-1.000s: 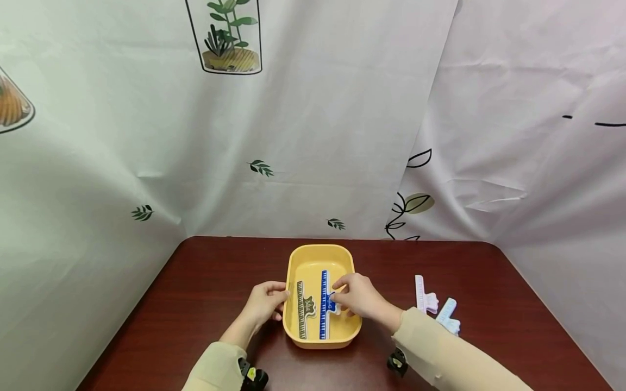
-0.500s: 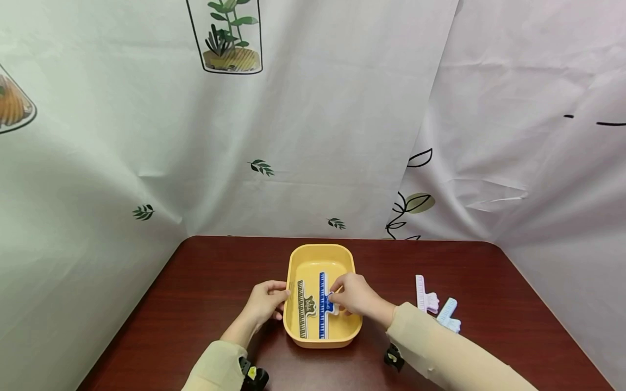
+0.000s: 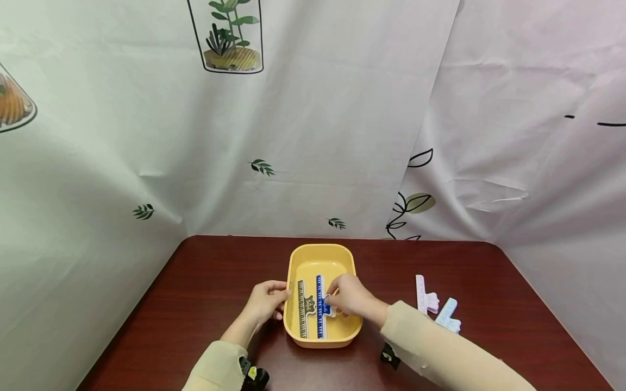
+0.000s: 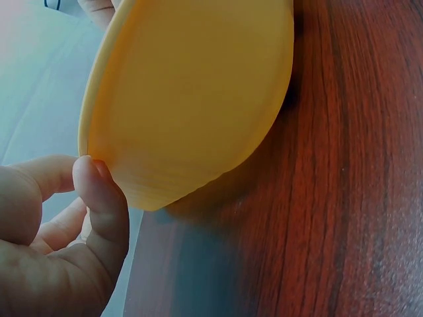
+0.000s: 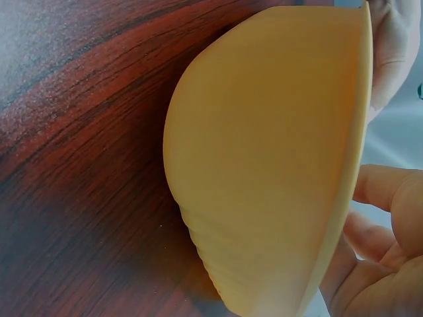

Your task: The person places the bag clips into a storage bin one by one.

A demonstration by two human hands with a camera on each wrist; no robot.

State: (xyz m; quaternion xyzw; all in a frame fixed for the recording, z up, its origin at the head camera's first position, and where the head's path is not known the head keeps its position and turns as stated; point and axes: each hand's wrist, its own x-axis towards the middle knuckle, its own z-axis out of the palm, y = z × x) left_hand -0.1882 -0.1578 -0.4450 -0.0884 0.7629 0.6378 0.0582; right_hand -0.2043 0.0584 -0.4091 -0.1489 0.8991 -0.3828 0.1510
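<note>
In the head view a yellow plastic tray [image 3: 323, 264] stands on the table, holding two ruler clips. An olive-brown ruler clip [image 3: 301, 317] lies lengthwise at the left, with a blue ruler clip [image 3: 320, 320] parallel beside it and a narrow gap between. My right hand [image 3: 356, 296] reaches over the right rim and pinches the blue clip's handle, partly covering it. At the left rim, my left hand [image 3: 264, 304] pinches the tray edge; in the left wrist view its thumb [image 4: 102, 198] lies against the outer wall. The tray wall [image 5: 264, 152] hides the right fingertips in the right wrist view.
To the right of the tray, a pink ruler clip [image 3: 421, 296] and a light blue ruler clip [image 3: 447, 312] lie close together on the dark red-brown table [image 3: 225, 260]. A pale patterned cloth [image 3: 313, 136] hangs behind the table and along both sides.
My right hand has slid the blue ruler clip a short way left, closer to the olive-brown one. The left hand and the tray have stayed in place.
</note>
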